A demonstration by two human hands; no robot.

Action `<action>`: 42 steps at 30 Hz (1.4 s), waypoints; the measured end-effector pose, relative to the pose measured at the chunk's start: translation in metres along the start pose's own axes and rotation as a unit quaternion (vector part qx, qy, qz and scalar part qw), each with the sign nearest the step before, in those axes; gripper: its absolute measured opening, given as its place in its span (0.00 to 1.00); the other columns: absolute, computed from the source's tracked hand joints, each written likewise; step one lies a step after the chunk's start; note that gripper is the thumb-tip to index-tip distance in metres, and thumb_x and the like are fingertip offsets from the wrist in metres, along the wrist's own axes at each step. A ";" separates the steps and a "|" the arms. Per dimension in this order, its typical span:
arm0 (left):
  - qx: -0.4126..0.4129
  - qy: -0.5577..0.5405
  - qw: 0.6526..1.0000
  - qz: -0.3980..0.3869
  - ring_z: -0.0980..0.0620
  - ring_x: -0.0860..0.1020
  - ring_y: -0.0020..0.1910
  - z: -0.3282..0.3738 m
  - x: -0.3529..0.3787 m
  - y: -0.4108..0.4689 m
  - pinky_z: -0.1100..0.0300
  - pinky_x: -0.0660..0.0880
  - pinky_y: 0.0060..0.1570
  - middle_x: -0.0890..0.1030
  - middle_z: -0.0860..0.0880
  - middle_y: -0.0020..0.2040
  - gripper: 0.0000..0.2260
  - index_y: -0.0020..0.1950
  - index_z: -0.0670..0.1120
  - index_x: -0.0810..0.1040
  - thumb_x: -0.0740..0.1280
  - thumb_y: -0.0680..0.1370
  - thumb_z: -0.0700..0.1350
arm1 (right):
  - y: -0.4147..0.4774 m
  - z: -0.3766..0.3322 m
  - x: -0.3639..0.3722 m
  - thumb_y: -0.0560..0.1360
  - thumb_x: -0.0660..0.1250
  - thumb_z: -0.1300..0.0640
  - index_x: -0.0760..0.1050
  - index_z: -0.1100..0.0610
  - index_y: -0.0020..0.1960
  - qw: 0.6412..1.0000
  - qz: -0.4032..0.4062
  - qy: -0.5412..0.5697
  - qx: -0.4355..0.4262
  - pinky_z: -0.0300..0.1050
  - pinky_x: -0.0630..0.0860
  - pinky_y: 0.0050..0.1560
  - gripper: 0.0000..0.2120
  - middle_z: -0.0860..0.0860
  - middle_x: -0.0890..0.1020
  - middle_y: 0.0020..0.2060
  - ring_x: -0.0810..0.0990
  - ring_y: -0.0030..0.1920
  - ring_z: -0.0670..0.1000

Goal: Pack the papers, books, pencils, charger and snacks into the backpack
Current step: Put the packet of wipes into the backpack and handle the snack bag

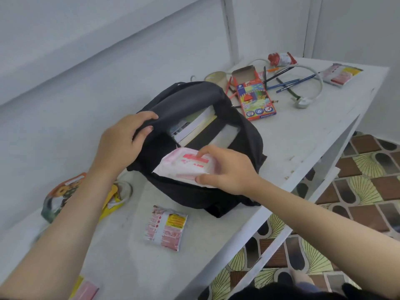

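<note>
At the near corner of the white table (281, 135) a pink and yellow packet (85, 289) lies half out of view, and a pink snack packet (165, 227) lies flat just short of the black backpack (244, 135), with bare tabletop around it. An orange and green snack bag (62, 195) sits at the left, partly under the left forearm. The table's right edge runs diagonally beside the backpack, which lies close to it over the patterned tile floor (357, 180). Both forearms reach in from below. The right hand (227, 169) grips a pink-and-white snack packet (184, 165), thumb on its near edge and fingers curled over its top; the packet lies across the near lip of the bag's opening. The left hand (123, 141) pinches the bag's upper flap, fingers over the fabric and thumb under it, holding the mouth wide. Inside stand books (194, 124) and, beside them, white papers (225, 135). Beyond the bag a strip of bare table leads to an open pencil box (256, 95), loose pencils (287, 80), the white charger (303, 102) with its looped cable, a tape roll (216, 76), and two more snack packets (341, 73) near the far edge.
</note>
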State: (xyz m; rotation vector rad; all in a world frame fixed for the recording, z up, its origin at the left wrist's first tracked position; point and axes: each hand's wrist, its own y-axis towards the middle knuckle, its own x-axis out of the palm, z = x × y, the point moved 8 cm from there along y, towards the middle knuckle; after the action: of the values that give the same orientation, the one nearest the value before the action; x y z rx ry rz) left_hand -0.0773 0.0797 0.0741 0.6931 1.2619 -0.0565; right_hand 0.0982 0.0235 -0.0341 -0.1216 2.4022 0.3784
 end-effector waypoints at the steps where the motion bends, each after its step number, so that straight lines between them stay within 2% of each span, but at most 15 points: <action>1: 0.004 0.001 1.000 0.000 0.55 0.74 0.56 0.000 -0.001 -0.001 0.65 0.65 0.52 0.78 0.54 0.59 0.12 0.62 0.52 0.75 0.62 0.80 0.44 | 0.004 -0.002 0.007 0.68 0.67 0.37 0.69 0.46 0.62 1.000 -0.004 -0.005 0.009 0.35 0.71 0.41 0.26 0.44 0.78 0.56 0.75 0.51 0.45; 6: 0.037 0.025 0.999 0.003 0.51 0.76 0.55 0.004 -0.004 -0.003 0.63 0.68 0.51 0.79 0.52 0.58 0.11 0.61 0.51 0.76 0.62 0.80 0.42 | 0.025 -0.013 0.035 0.70 0.66 0.37 0.68 0.49 0.65 0.998 0.002 -0.064 0.029 0.43 0.75 0.45 0.27 0.47 0.78 0.54 0.76 0.51 0.49; 10: 0.048 0.029 0.998 -0.003 0.51 0.76 0.56 0.005 -0.003 -0.004 0.66 0.67 0.51 0.79 0.51 0.59 0.12 0.62 0.49 0.76 0.62 0.80 0.42 | 0.039 -0.022 0.046 0.72 0.64 0.38 0.68 0.52 0.67 0.997 0.001 -0.078 0.030 0.49 0.76 0.54 0.29 0.52 0.76 0.60 0.74 0.58 0.54; 14: 0.047 0.026 0.998 -0.012 0.53 0.75 0.54 0.001 -0.002 -0.003 0.67 0.67 0.49 0.79 0.51 0.59 0.12 0.62 0.50 0.75 0.61 0.80 0.43 | 0.045 -0.029 0.064 0.78 0.50 0.38 0.55 0.49 0.76 0.978 -0.159 -0.132 0.004 0.54 0.59 0.71 0.29 0.55 0.57 0.75 0.58 0.72 0.60; 16: 0.051 0.026 0.998 -0.010 0.51 0.76 0.53 0.001 -0.002 -0.003 0.65 0.69 0.48 0.79 0.51 0.58 0.12 0.62 0.50 0.75 0.61 0.80 0.43 | 0.040 -0.025 0.067 0.79 0.46 0.38 0.49 0.47 0.77 0.966 -0.193 -0.169 -0.007 0.54 0.51 0.73 0.29 0.54 0.50 0.77 0.52 0.74 0.60; 19: 0.056 0.032 0.998 -0.007 0.47 0.78 0.52 0.002 -0.004 -0.002 0.62 0.70 0.47 0.80 0.49 0.57 0.12 0.62 0.50 0.75 0.61 0.80 0.43 | 0.032 -0.029 0.054 0.80 0.52 0.44 0.59 0.50 0.74 0.982 -0.095 -0.156 -0.051 0.53 0.58 0.71 0.24 0.54 0.61 0.74 0.61 0.72 0.57; 21: 0.056 0.036 0.998 -0.008 0.46 0.78 0.52 0.001 -0.004 -0.002 0.61 0.71 0.47 0.80 0.48 0.57 0.12 0.62 0.49 0.75 0.61 0.80 0.43 | 0.021 -0.038 0.043 0.79 0.56 0.51 0.72 0.54 0.66 0.990 -0.023 -0.086 -0.107 0.48 0.68 0.65 0.18 0.52 0.74 0.65 0.72 0.64 0.52; 23: 0.057 0.035 0.998 -0.010 0.46 0.78 0.52 0.001 -0.005 -0.001 0.63 0.69 0.47 0.80 0.47 0.57 0.12 0.62 0.49 0.75 0.61 0.80 0.43 | 0.013 -0.041 0.041 0.79 0.55 0.53 0.79 0.55 0.57 0.987 -0.010 -0.041 -0.157 0.45 0.73 0.59 0.16 0.50 0.81 0.56 0.78 0.55 0.49; 25: 0.057 0.034 0.998 -0.012 0.46 0.78 0.52 0.000 -0.005 -0.001 0.64 0.68 0.47 0.80 0.48 0.57 0.12 0.62 0.49 0.75 0.61 0.80 0.43 | 0.012 -0.035 0.052 0.81 0.52 0.51 0.77 0.53 0.60 0.989 -0.083 -0.016 -0.124 0.43 0.75 0.58 0.17 0.48 0.80 0.58 0.78 0.55 0.47; 27: 0.053 0.033 0.998 -0.015 0.46 0.78 0.53 -0.001 -0.005 0.000 0.64 0.68 0.48 0.80 0.48 0.57 0.12 0.62 0.49 0.75 0.61 0.80 0.43 | 0.015 -0.029 0.062 0.82 0.50 0.50 0.73 0.50 0.66 0.985 -0.142 -0.018 -0.098 0.40 0.69 0.63 0.18 0.47 0.75 0.65 0.74 0.62 0.47; 31: 0.049 0.029 0.998 -0.020 0.47 0.78 0.55 -0.003 -0.004 0.002 0.66 0.68 0.51 0.79 0.49 0.59 0.12 0.63 0.49 0.75 0.61 0.80 0.43 | 0.034 -0.032 0.073 0.82 0.48 0.48 0.65 0.51 0.72 0.978 -0.174 -0.020 -0.110 0.44 0.54 0.74 0.21 0.48 0.65 0.73 0.59 0.74 0.47; 34: 0.052 0.027 0.998 -0.023 0.48 0.77 0.56 -0.003 -0.005 0.003 0.66 0.67 0.52 0.79 0.49 0.59 0.12 0.63 0.49 0.75 0.61 0.80 0.43 | 0.050 -0.031 0.085 0.82 0.46 0.48 0.62 0.52 0.74 0.970 -0.200 -0.064 -0.123 0.50 0.51 0.75 0.22 0.49 0.61 0.74 0.54 0.75 0.48; 37: 0.049 0.019 0.998 -0.021 0.49 0.77 0.56 -0.006 -0.007 0.006 0.65 0.68 0.52 0.79 0.50 0.59 0.12 0.62 0.49 0.75 0.61 0.80 0.43 | 0.058 -0.038 0.080 0.82 0.48 0.49 0.67 0.53 0.71 0.970 -0.145 -0.112 -0.160 0.50 0.57 0.73 0.21 0.53 0.67 0.71 0.62 0.73 0.52; 39: 0.049 0.015 0.998 -0.020 0.49 0.76 0.56 -0.007 -0.009 0.008 0.64 0.68 0.53 0.79 0.50 0.59 0.11 0.62 0.49 0.75 0.61 0.80 0.42 | 0.056 -0.044 0.072 0.80 0.49 0.49 0.74 0.56 0.64 0.970 -0.068 -0.121 -0.198 0.50 0.68 0.65 0.21 0.54 0.77 0.62 0.73 0.63 0.53; 42: 0.048 0.012 0.999 -0.018 0.50 0.76 0.57 -0.010 -0.011 0.013 0.67 0.67 0.54 0.79 0.50 0.59 0.11 0.61 0.48 0.76 0.61 0.80 0.42 | 0.056 -0.044 0.070 0.78 0.49 0.49 0.77 0.57 0.59 0.970 -0.042 -0.102 -0.218 0.45 0.72 0.58 0.22 0.52 0.81 0.53 0.78 0.54 0.51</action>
State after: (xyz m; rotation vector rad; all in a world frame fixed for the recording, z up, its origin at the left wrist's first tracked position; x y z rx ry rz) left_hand -0.0845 0.0916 0.0886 0.7553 1.3014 -0.1382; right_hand 0.0074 0.0651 -0.0350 -0.3617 2.0715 0.8350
